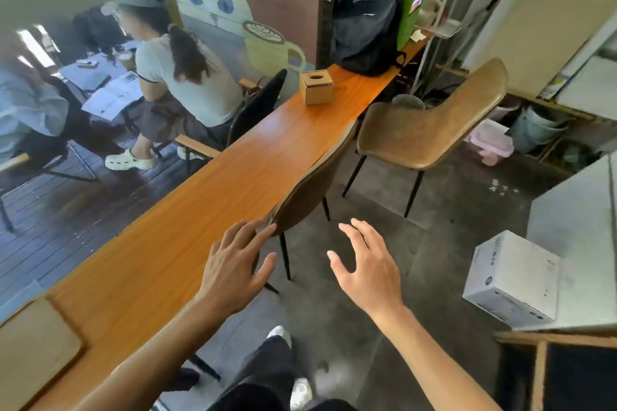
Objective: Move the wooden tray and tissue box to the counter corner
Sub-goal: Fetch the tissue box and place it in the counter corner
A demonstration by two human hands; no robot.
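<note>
Your head cam gets bright daylight, strongest from the window side at left; sheen on the desk [207, 183]; shadows soft, floor [367, 294] evenly lit; heavy wide-angle bending toward the edges; left and bottom-left margins smeared; centre reasonably sharp; slight compression softness throughout.

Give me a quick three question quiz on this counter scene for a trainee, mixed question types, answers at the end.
1. True or false: the tissue box is held in the right hand.
2. Multiple choice: what stands on the counter just beyond the tissue box? A) black backpack B) white carton C) pink tub
3. Fill in: the left hand has its fingers spread by the back of the near ____.

Key: 1 false; 2 A; 3 chair.
</note>
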